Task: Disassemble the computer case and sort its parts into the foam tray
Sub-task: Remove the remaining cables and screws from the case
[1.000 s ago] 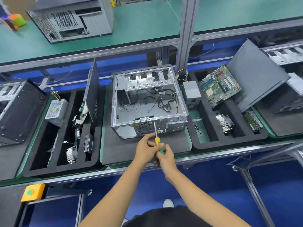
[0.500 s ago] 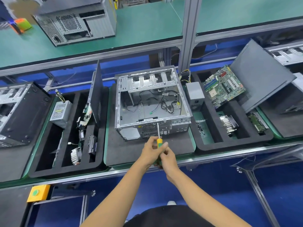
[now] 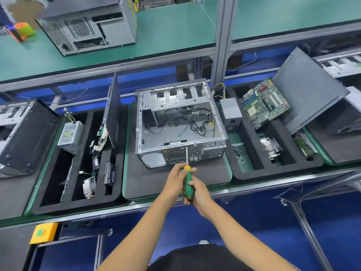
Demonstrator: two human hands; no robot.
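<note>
A: Left hand (image 3: 174, 179) pose?
B: Extended forward from lower frame, forearm angled up and right. Fingers (image 3: 188, 171) curled closed around the upper part of the screwdriver (image 3: 188, 184), at the yellow collar of the green handle.

A: Right hand (image 3: 199, 193)?
B: Positioned just right of and slightly below the left, the two touching. Fingers wrapped shut on the lower end of the handle. Shaft directed up and away from both sets of fingertips, tip at the near panel of the computer case (image 3: 180, 124); actual contact with a screw cannot be told.

A: Case condition?
B: Directly beyond the fingertips, lying on a black foam pad (image 3: 148, 182). Side panel off, interior exposed. Bare metal chassis with loose black cables across the floor, drive bays at the far end, fan grille and port cut-outs on the near face.

A: Foam tray (image 3: 273, 173) location?
B: Right of the fingers, beside the case. Holding a grey power supply (image 3: 230, 114), a green motherboard (image 3: 263, 102) propped on edge, a heatsink (image 3: 270, 147) and a dark side panel (image 3: 310, 89) leaning at the far right.
</note>
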